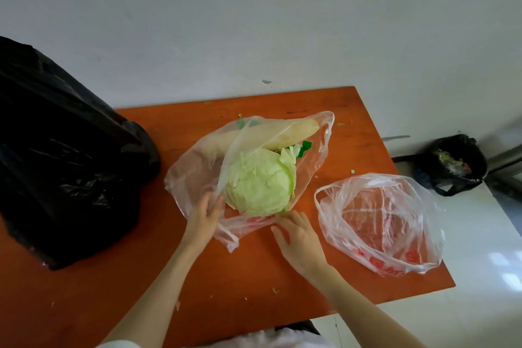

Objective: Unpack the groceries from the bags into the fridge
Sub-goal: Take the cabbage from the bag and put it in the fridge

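Observation:
A clear plastic bag [189, 167] with red print lies open in the middle of the orange table [254, 285]. Inside it sit a pale green cabbage [260, 181] and, behind it, a long white radish [271, 133] lying across; something green [305, 147] shows beside the radish. My left hand [204, 217] holds the bag's left rim beside the cabbage, the plastic between thumb and fingers. My right hand [298, 234] rests with its fingertips on the bag's near rim just below the cabbage, thumb spread apart.
A large black plastic bag [62, 155] bulks on the table's left side. A second clear bag [381, 223], seemingly empty, lies at the right. A black-lined bin [452, 164] stands on the floor beyond the right edge. The white wall backs the table.

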`<state>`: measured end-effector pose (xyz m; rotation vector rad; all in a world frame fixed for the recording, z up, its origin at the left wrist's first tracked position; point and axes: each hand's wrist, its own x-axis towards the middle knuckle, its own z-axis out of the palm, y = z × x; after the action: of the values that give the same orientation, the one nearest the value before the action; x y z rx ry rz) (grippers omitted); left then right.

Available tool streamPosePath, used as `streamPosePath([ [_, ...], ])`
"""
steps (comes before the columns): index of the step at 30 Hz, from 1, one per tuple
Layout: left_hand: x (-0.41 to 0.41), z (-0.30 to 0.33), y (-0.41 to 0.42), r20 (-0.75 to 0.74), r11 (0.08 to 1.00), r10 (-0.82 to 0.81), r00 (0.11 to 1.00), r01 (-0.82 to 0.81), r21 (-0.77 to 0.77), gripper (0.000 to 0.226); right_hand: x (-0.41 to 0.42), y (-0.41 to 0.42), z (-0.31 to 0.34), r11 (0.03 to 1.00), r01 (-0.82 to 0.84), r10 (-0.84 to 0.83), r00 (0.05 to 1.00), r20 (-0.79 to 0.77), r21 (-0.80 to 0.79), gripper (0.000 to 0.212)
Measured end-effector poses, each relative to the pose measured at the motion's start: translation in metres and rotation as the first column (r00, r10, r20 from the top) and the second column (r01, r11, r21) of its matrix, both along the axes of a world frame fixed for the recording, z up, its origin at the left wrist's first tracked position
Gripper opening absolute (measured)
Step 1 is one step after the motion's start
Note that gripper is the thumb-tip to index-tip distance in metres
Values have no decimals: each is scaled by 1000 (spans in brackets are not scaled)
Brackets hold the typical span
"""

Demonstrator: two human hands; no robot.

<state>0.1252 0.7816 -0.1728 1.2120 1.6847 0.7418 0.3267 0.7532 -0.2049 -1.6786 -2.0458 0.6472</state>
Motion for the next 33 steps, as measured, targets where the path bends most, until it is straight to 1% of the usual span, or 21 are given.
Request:
streamPosePath([
  [1,2,-3,0,-30,1000,17,999,-16,26,37,-1,-2,-1,999,-32,33,999,23,-20,42],
  [2,2,-5,1,-65,999,30,997,-29,29,36,-1,-3,-3,997,-59,61,997,44,-41,44],
  [5,-2,-15,12,-86,998,65,994,-66,2,38,-5,-2,-9,994,-95,100,987,122,-49,33],
  [8,-12,-17,31,-144,989,140,980,-145,-22,38,-7,4,-12,976,-122,160,964,211,-183,39],
  [10,-16,-10,45,-188,983,186,964,-182,41,36,-5,5,-15,950,-109,185,950,249,-291,42],
  [11,-17,-6,52,-205,979,192,960,-171,113,31,-4,5,-17,942,-88,165,962,218,-325,40],
  [12,-18,-1,60,-238,971,191,952,-147,190,26,-3,5,-18,939,-58,113,983,147,-338,35],
  [14,-21,5,76,-312,945,204,928,-103,310,19,0,4,-16,948,33,-32,999,9,-315,24],
  [15,-22,5,84,-351,935,207,913,-79,345,14,2,4,-15,951,88,-100,995,-27,-298,22],
  [17,-26,-2,97,-478,942,169,862,1,334,8,8,9,-5,938,201,-240,965,-110,-284,21],
  [18,-28,-8,100,-539,955,133,832,39,294,10,10,14,3,927,245,-298,941,-160,-285,17],
  [20,-33,-22,100,-593,978,56,803,76,194,15,13,27,18,908,314,-382,891,-245,-276,14],
  [22,-33,-33,94,-600,997,15,800,34,69,15,15,41,30,905,362,-415,865,-281,-223,21],
  [24,-31,-38,92,-589,995,-70,805,18,-94,21,15,56,39,910,359,-409,858,-310,-206,31],
  [26,-29,-34,92,-556,979,-147,818,41,-199,28,14,68,41,915,304,-383,864,-328,-267,39],
  [27,-29,-30,92,-540,979,-145,829,40,-201,31,13,74,38,907,274,-381,857,-346,-321,41],
  [28,-28,-24,91,-530,987,-108,841,29,-155,33,12,78,36,894,248,-388,845,-369,-373,45],
  [30,-21,-9,83,-470,1000,19,882,-25,-6,32,10,84,31,870,195,-402,812,-423,-452,55],
  [31,-14,1,77,-397,996,80,914,-57,70,30,9,85,30,861,162,-406,790,-460,-482,55],
  [32,-6,10,71,-317,988,105,943,-64,137,30,8,84,30,851,130,-417,758,-502,-509,54],
  [33,4,18,65,-250,983,87,964,-43,177,33,7,84,30,838,101,-431,725,-537,-536,54],
])
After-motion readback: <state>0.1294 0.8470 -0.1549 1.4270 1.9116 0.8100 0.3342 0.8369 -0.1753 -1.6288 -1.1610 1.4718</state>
